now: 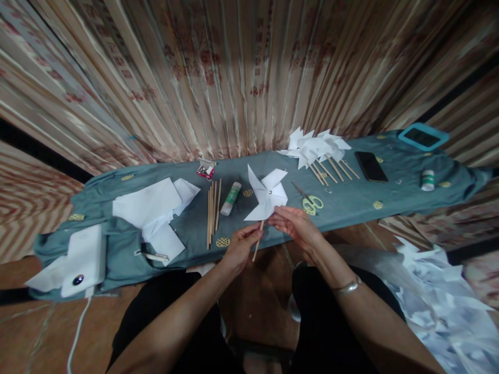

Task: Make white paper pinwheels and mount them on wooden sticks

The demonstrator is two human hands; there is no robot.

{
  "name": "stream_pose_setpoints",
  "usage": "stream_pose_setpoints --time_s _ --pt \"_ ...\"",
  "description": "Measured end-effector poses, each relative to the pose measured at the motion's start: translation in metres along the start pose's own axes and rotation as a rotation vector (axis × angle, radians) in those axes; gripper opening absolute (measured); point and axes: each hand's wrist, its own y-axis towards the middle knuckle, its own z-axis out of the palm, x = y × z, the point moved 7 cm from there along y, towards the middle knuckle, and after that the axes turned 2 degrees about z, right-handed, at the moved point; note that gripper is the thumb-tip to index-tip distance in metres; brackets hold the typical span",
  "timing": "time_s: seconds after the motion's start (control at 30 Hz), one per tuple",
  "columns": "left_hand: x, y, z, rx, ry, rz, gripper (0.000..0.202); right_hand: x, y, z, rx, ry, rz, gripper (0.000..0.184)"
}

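A white paper pinwheel [277,190] with a pin at its centre is held up over the near edge of the cloth-covered table. My left hand [246,240] is closed around its wooden stick, whose lower end sticks out below the fingers. My right hand [293,223] is closed at the pinwheel's lower right blade, thumb and fingers touching the paper. Left of the pinwheel lie a glue stick [231,199] and several loose wooden sticks [211,213]. Scissors [310,200] with yellow-green handles rest to its right.
Finished pinwheels [317,148] lie in a row at the back. White paper sheets [150,202], a box of pins [205,169], a power bank [82,259], a phone [371,167] and a second glue stick [428,180] are on the table. A bag of pinwheels [438,306] stands at lower right.
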Motion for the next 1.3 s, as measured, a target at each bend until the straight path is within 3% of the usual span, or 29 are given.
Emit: stream_pose_setpoints --time_s 0.23,0.47,0.57,0.77,1.3 --pt "-0.004 0.004 -0.005 -0.014 -0.031 0.008 0.039 0.005 -0.002 -0.004 -0.027 -0.145 -0.041 0.047" --pt "-0.003 0.004 -0.008 -0.021 -0.056 -0.028 0.039 0.050 0.000 -0.041 -0.267 -0.281 -0.467 0.041" --pt "0.000 0.002 -0.007 0.012 -0.050 -0.040 0.037 0.057 0.005 -0.055 -0.354 -0.279 -0.548 0.042" --pt "0.000 -0.001 -0.006 0.038 -0.061 -0.055 0.035 0.042 0.019 -0.048 -0.238 -0.322 -0.364 0.050" --pt "-0.005 0.004 -0.011 -0.023 -0.029 -0.011 0.033 0.026 0.004 -0.023 -0.082 -0.191 -0.176 0.045"
